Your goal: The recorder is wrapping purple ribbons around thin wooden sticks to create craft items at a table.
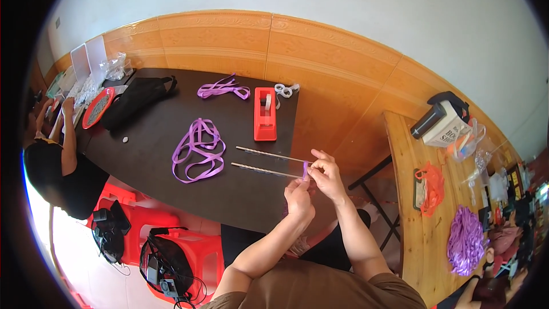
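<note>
Two thin, twisted metal sticks [264, 169] lie side by side, reaching from above the dark table toward my hands. A short stretch of purple ribbon [305, 170] spans the sticks near their right ends. My right hand [327, 178] pinches this ribbon from the right, thumb and index finger together, other fingers raised. Just below, my left hand [298, 199] is closed, its fingertips at the ribbon's lower end beside the nearer stick. How the sticks are supported cannot be told. Left of them, a loose tangle of purple ribbon [200, 157] lies on the table.
On the dark table [154, 166] are a red tape dispenser [265, 115], white tape rolls [283, 90], another purple ribbon bundle [224, 88] and a black bag [139, 100]. A person [60, 166] sits at left. A wooden table [412, 252] at right holds a purple ribbon heap [466, 240].
</note>
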The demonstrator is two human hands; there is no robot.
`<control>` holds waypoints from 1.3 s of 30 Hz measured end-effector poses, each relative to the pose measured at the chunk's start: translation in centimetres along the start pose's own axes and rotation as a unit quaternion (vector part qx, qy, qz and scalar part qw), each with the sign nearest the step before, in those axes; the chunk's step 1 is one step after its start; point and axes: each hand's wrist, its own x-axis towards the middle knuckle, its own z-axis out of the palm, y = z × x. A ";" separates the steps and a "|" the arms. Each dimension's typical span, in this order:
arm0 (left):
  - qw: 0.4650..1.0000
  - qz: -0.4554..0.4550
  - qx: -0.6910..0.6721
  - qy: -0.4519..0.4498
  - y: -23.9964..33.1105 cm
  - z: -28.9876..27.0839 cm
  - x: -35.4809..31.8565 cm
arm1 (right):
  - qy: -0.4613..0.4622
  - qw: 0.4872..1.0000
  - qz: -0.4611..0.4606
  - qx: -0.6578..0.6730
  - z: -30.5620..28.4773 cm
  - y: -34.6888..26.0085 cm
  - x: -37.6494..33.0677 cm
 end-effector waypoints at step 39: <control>0.923 -0.216 0.212 -0.236 -0.9 -2.7 -7.5 | -0.081 0.875 0.186 0.440 0.7 0.8 0.7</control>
